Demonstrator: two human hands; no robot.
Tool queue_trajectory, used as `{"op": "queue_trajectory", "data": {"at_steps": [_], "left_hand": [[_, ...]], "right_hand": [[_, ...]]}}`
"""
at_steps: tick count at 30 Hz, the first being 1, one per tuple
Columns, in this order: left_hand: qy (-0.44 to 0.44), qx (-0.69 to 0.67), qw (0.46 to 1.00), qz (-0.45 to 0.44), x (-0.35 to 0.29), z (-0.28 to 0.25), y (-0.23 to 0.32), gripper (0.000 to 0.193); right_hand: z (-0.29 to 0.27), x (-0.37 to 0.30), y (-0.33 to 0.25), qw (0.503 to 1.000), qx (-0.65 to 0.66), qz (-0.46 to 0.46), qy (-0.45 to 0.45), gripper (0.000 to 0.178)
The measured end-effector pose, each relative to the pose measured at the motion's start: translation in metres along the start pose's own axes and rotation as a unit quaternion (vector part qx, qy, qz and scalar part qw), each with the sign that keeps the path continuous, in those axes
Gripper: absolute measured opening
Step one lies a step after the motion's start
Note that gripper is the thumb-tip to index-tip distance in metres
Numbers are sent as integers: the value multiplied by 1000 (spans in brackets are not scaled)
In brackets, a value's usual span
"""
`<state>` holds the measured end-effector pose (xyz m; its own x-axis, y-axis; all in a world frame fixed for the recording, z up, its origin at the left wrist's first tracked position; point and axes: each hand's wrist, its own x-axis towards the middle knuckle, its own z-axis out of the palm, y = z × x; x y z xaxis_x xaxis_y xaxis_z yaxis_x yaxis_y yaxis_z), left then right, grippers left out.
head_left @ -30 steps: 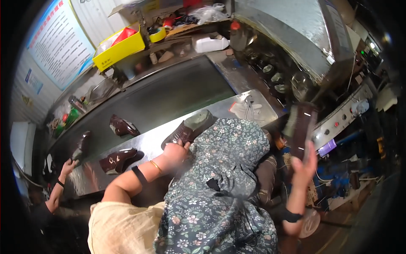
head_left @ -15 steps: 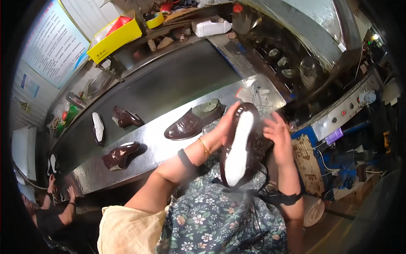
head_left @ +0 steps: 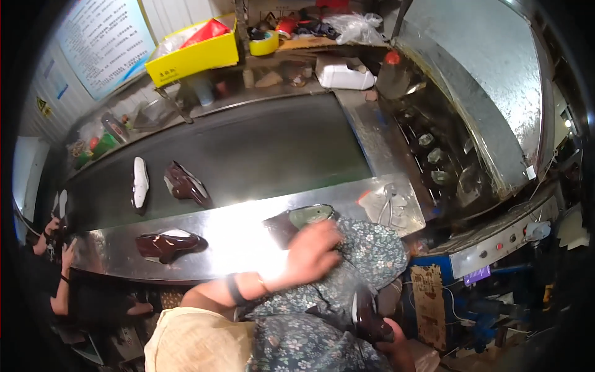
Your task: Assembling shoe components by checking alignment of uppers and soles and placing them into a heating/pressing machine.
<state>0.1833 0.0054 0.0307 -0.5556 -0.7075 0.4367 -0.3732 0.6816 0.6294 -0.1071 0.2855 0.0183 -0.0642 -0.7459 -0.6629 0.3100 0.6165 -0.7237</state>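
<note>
My right hand [head_left: 400, 347] is low at the right, its fingers closed round a glossy dark brown shoe [head_left: 370, 319] held close to my flowered apron [head_left: 291, 341]. My left hand [head_left: 313, 248] is over the steel ledge and smeared by motion, so its finger posture is unclear. It is nearest to another brown shoe [head_left: 282, 227] with a green last [head_left: 312, 214] in its opening. The hand partly covers that shoe, and I cannot tell whether it touches it.
Brown shoe uppers lie on the ledge [head_left: 170, 245] and on the dark belt [head_left: 186, 185], beside a white-soled one [head_left: 140, 180]. Pliers [head_left: 389, 201] rest on a glove [head_left: 372, 201]. A yellow box [head_left: 195, 59] stands behind. At far left are another person's hands [head_left: 68, 255].
The shoe has gone from upright between my hands down to the lower right, in my right hand. My left hand has left it and come over the shoe on the ledge. The view has shifted.
</note>
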Motion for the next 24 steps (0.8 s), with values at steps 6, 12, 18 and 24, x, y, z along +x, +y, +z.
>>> {"op": "queue_trajectory", "data": {"at_steps": [6,12,18,24], "left_hand": [[-5,141,980,-137,3,-27,-61,60],[-21,175,972,-157,0,-26,-69,60],[-56,150,976,-145,25,-14,-78,61],[22,-295,808,-509,23,-14,-120,49]], "right_hand": [[17,81,-111,989,-77,-80,-97,83],[54,241,-275,969,-34,-233,-75,62],[17,401,-316,800,-322,-418,285,76],[139,261,-140,928,-193,-299,-115,56]]}}
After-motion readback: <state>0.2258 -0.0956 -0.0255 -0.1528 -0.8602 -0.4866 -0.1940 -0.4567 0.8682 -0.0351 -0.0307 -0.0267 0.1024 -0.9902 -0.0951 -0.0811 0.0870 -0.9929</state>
